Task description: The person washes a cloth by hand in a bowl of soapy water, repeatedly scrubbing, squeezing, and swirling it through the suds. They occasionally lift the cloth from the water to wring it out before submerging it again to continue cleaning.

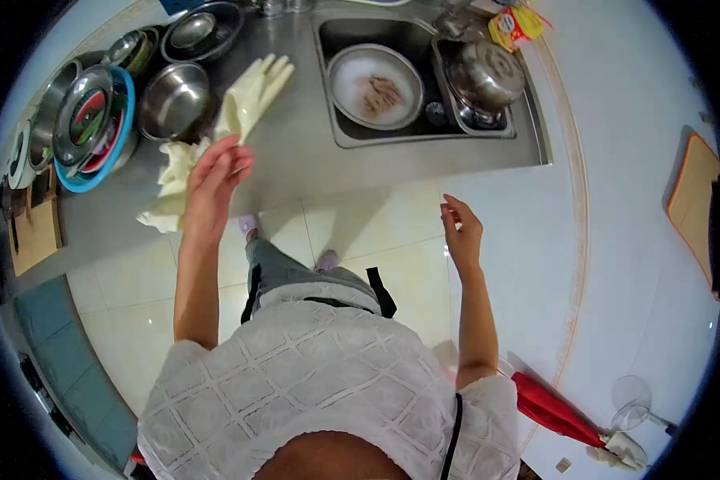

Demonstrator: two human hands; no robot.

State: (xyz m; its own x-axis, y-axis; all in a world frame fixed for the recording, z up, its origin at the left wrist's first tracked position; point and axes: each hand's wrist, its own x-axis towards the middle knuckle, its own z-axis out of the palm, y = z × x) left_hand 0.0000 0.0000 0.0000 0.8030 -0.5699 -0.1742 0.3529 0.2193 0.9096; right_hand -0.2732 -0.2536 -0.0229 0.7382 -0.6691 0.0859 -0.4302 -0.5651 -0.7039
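A pale yellow rubber glove (252, 100) hangs by its middle from my left hand (214, 176), with its fingers pointing up over the steel counter and its frilled cuff hanging beside my wrist. My left fingers are closed on it. My right hand (462, 226) is raised in front of the counter's right part, below the sink, with its fingers curled and partly apart and nothing visible in them. The double sink (344, 140) holds a steel basin (338, 96) of cloudy water with something brownish in it.
A steel pot (488, 76) sits over the right sink compartment, with a yellow packet (517, 27) behind it. Steel bowls (174, 102) and a blue basin (128, 152) stand at the counter's left. A red umbrella-like object (554, 408) lies at lower right.
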